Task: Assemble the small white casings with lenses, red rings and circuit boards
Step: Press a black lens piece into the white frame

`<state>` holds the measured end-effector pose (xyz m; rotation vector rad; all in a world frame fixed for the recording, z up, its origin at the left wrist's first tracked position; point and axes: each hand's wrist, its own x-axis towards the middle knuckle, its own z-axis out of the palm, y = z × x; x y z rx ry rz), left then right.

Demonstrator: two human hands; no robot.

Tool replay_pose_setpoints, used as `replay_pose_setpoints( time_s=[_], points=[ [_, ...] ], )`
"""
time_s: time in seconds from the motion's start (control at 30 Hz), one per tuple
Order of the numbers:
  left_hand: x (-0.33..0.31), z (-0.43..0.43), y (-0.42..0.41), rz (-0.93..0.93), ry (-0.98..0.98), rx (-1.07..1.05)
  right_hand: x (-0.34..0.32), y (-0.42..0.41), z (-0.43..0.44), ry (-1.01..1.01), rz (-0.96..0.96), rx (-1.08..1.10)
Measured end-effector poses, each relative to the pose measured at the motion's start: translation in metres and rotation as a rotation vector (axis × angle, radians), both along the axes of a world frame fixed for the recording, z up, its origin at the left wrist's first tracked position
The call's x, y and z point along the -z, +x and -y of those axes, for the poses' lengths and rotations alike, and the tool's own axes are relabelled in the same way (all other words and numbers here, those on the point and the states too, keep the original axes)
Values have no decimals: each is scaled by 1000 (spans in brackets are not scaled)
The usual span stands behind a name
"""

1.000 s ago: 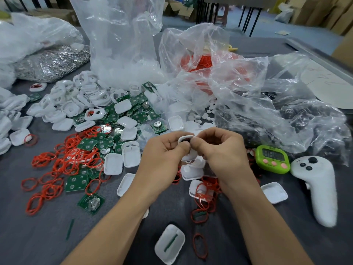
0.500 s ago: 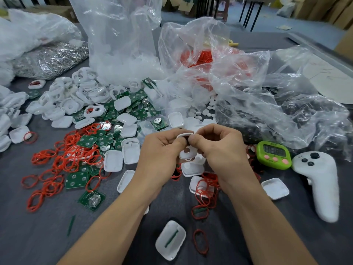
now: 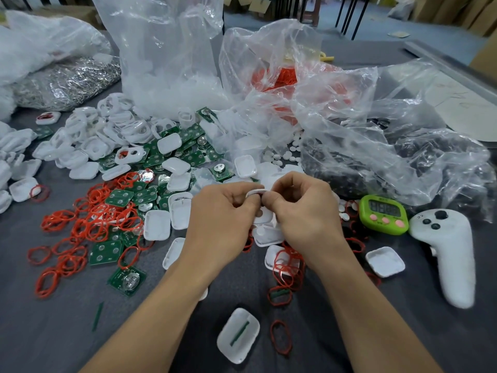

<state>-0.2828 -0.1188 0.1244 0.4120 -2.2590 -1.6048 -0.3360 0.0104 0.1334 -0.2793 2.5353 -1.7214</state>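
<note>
Casing (image 3: pixel 263 217) tipped edge-on, left hand (image 3: pixel 223 219) and right hand (image 3: pixel 304 211) pinching it.

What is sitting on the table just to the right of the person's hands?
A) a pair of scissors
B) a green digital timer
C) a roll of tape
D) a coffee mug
B: a green timer with pink buttons sits by the right hand, which with the left hand pinches a white casing.

Pinched casing (image 3: pixel 265 218) largely hidden
</note>
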Motion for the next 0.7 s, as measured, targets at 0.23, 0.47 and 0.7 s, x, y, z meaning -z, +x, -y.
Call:
replay_pose_setpoints(
  time_s=[0.23,0.47,0.7],
  points=[
    [-4,0,2,-7,117,11,-2,-1,-2,-61,23,-65],
    [-7,0,3,-17,360,54,-10,-4,-12,-217,96,-220],
    [-9,-1,2,-11,386,44,-10,-1,-12,-160,-16,-190]
  ],
)
